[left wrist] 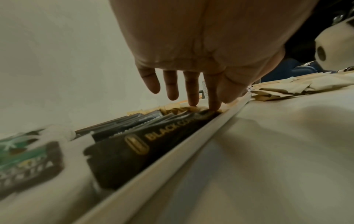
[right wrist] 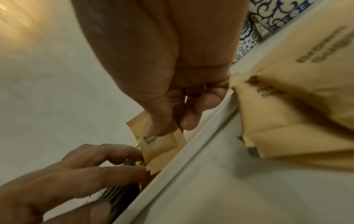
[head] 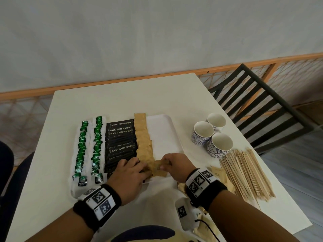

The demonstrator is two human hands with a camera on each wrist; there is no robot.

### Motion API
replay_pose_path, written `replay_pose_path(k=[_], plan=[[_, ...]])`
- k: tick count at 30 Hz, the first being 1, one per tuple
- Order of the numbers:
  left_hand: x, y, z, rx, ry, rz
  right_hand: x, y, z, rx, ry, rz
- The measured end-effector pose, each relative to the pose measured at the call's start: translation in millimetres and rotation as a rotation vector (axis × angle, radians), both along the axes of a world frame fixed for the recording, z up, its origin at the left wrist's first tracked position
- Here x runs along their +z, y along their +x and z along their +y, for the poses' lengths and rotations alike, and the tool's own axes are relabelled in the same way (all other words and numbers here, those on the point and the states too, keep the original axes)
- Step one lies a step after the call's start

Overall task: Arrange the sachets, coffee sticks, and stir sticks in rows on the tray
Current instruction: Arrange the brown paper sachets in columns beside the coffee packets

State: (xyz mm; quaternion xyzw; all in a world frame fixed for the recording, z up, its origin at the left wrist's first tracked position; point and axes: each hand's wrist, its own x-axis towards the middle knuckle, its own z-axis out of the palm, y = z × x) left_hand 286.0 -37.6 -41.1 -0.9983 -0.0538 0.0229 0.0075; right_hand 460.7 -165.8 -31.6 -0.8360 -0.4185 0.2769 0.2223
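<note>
Right wrist view: right hand (right wrist: 172,91) pinches a brown sugar sachet (right wrist: 161,144) at the near end of the brown sachet row (head: 144,142) on the white tray (head: 162,133). Left hand (head: 130,173), fingers extended, presses the neighbouring black coffee sticks (head: 120,142). Risk: a careless release could skew the overlapping row.

White tray (head: 162,135): green-and-white tea sachets (head: 81,147) at 9 o'clock, black coffee sticks (head: 120,137), tan sugar sachets (head: 144,138). Blue-patterned white cups (head: 202,133) at 2 o'clock.
</note>
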Motion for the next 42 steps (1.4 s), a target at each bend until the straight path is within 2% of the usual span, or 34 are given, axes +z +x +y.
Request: replay_pose_path(k=[5, 9, 13, 17, 20, 27, 33, 38, 42], plan=[[-4, 3, 6, -0.007, 0.006, -0.094, 0, -5, 9, 0.061, -0.047, 0.006], [-4, 3, 8, -0.007, -0.026, -0.167, 4, -8, 18, 0.167, -0.149, -0.055], [-6, 0, 9, 0.042, -0.046, -0.219, 8, -10, 25, 0.193, -0.194, -0.104], [-7, -5, 9, 0.178, -0.069, -0.253, 4, -16, 27, 0.057, -0.116, -0.015], [-5, -7, 7, 0.215, -0.038, -0.287, 0, -18, 28, -0.003, -0.071, 0.004], [-9, -8, 8, 0.215, -0.047, -0.261, -4, -23, 26, -0.024, -0.033, 0.016], [-10, -5, 8, 0.239, -0.060, -0.240, -4, -22, 25, -0.121, -0.046, 0.022], [-8, -5, 7, 0.255, -0.105, -0.207, -5, -28, 29, -0.060, -0.098, -0.014], [-4, -2, 11, 0.345, -0.147, -0.190, -1, -16, 33, -0.117, -0.079, 0.036]])
